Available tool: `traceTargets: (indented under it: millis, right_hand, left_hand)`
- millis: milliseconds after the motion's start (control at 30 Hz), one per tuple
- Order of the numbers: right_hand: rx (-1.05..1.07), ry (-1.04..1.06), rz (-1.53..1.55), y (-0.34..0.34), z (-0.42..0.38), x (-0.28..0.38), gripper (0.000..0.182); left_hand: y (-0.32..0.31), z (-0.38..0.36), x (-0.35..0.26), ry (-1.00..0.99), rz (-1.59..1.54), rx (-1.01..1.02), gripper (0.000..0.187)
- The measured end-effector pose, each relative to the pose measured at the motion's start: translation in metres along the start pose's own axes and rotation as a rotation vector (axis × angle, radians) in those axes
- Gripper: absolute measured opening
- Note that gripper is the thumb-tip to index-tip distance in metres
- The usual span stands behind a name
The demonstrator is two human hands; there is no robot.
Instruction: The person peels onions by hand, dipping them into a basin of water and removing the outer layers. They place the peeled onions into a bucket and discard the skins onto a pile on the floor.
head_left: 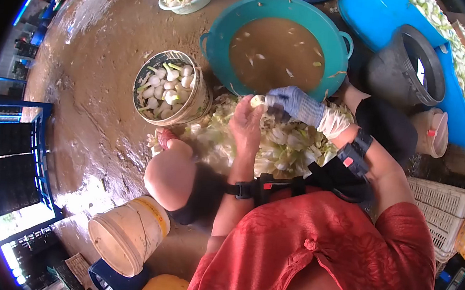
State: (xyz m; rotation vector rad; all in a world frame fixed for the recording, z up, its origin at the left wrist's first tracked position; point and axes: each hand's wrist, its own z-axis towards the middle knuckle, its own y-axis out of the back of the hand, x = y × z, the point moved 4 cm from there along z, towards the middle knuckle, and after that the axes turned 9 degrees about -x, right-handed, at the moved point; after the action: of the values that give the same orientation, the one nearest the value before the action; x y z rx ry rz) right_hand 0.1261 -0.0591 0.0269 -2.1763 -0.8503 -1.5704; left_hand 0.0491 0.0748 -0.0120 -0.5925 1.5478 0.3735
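My left hand [245,124], bare, is closed on a small pale bulb [257,101] above the near rim of a green basin [217,54] of brown water. My right hand [295,103], in a blue-grey glove with a white wrap at the wrist, has its fingers closed at the right side of the same bulb. Below both hands lies a heap of pale green and white peelings [283,144]. To the left stands a bucket [200,100] filled with peeled white bulbs [165,89], some with green stems.
A dark grey tub [388,70] stands at the right beside a blue tray [455,99] with more pale pieces. A white bucket [129,233] is at the lower left, a bowl of peelings [192,8] at the top, and white crates [436,212] at the right.
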Motion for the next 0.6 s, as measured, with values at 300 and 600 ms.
traceTargets:
  millis: [300,600]
  right_hand:
    - [-0.337,0.463,-1.086,-0.016,-0.029,0.002,0.011]
    - [-0.445,0.314,-0.640,0.019,-0.012,-0.038,0.016]
  left_hand:
    - [-0.005,-0.031,-0.015,-0.177,0.386,0.070,0.036]
    - [-0.014,-0.036,0.002,0.249,-0.076,0.175,0.033]
